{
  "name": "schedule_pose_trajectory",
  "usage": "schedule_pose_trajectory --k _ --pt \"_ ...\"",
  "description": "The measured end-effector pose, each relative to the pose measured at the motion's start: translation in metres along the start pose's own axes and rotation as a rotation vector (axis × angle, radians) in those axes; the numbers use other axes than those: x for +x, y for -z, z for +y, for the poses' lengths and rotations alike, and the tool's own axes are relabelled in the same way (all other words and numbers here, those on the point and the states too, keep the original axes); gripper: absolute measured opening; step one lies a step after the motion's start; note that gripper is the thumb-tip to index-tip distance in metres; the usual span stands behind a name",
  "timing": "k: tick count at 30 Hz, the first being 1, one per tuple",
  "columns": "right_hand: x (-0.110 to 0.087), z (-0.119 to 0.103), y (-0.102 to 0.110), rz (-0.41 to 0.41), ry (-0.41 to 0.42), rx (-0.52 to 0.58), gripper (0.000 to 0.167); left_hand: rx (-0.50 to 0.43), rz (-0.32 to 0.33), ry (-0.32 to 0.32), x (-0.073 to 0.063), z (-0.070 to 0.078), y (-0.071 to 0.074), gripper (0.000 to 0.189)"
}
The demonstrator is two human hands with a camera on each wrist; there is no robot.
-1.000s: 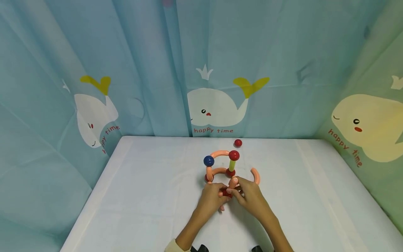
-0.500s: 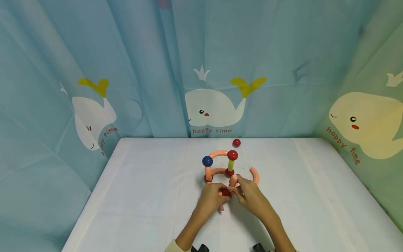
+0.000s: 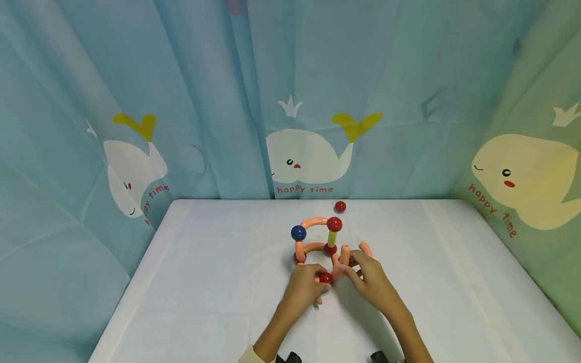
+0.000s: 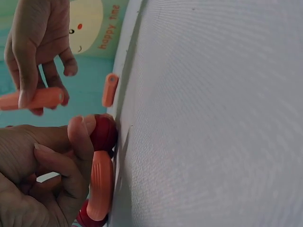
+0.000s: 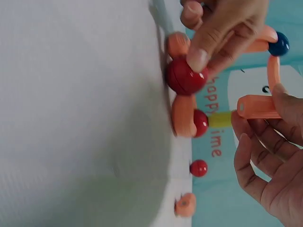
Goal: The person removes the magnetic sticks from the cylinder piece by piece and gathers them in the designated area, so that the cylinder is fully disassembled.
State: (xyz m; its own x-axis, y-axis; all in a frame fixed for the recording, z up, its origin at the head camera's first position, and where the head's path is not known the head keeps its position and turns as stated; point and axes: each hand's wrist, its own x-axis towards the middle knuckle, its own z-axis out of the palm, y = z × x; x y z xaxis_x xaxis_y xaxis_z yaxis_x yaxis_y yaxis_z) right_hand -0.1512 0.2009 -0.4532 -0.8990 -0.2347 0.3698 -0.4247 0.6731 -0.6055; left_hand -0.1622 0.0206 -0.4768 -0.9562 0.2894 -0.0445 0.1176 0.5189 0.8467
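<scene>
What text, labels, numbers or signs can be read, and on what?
"happy time": light-blue fabric curtain, under the middle white whale print.
"happy time", fold-distorted: beside the left white whale print.
"happy time": below the right cream whale print.
No lettering seen on shiny red balls or orange rods.

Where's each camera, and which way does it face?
Head: on the head, facing forward and down over the table; left hand and right hand show.
Left wrist: on that wrist, facing the left hand's red ball; both hands show.
Right wrist: on that wrist, facing the right hand's orange stick; both hands show.
Wrist views share that ball and stick.
</scene>
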Motion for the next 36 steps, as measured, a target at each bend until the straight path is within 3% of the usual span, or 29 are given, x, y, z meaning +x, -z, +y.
schedule_pose_trajectory --k 5,15,27,36 --pt "-0.003 0.008 0.015 0.045 -0.074 -0.018 0.014 -0.023 -0.013 0.03 0.0 0.001 0.001 0.03" --pt "-0.012 0.057 0.06 0.144 -0.375 -0.01 0.035 -0.022 -0.023 0.057 0.0 0.001 0.0 0.031" --pt "-0.024 0.122 0.115 0.071 -0.732 -0.135 0.049 -0.033 -0.016 0.057 0.0 -0.002 -0.001 0.031" --pt "-0.025 0.149 0.138 0.014 -0.896 -0.152 0.05 -0.027 -0.009 0.039 -0.001 -0.002 -0.001 0.032"
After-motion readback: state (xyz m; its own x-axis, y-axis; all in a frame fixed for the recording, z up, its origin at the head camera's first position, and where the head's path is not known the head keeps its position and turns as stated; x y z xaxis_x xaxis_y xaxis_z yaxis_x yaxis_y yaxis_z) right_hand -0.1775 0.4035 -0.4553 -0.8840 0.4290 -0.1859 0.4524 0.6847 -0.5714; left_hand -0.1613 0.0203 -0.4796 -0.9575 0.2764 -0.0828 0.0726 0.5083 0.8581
